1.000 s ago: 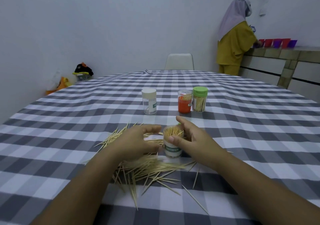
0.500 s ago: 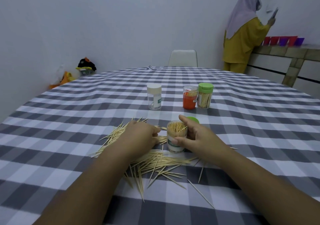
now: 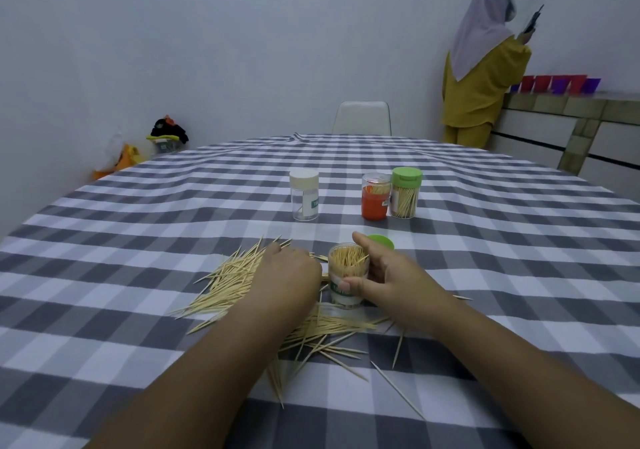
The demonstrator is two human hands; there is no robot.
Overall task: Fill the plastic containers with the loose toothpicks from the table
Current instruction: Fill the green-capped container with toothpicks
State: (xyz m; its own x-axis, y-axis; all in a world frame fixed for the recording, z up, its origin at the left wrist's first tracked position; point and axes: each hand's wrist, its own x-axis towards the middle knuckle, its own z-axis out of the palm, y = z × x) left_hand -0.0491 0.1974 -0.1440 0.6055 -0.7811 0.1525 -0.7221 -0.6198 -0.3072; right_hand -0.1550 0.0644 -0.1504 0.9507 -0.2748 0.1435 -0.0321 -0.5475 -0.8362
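Note:
An open clear container (image 3: 347, 277), nearly full of toothpicks, stands upright on the checked tablecloth. My right hand (image 3: 391, 279) grips it, thumb on the label and fingers round the far side. My left hand (image 3: 285, 275) lies knuckles-up on the pile of loose toothpicks (image 3: 232, 280) just left of the container; its fingertips are hidden. More loose toothpicks (image 3: 329, 336) are spread in front of the container, between my forearms. A green lid (image 3: 382, 240) lies behind my right hand.
Farther back stand a clear container with a white lid (image 3: 304, 195), an orange container (image 3: 375, 196) and a green-lidded container of toothpicks (image 3: 406, 193). A white chair (image 3: 362, 117) is at the far edge. A person (image 3: 481, 67) stands by a counter at the right.
My left hand has dropped from the container's side onto the toothpick pile. The camera has tilted up a little. My right hand keeps its hold on the container.

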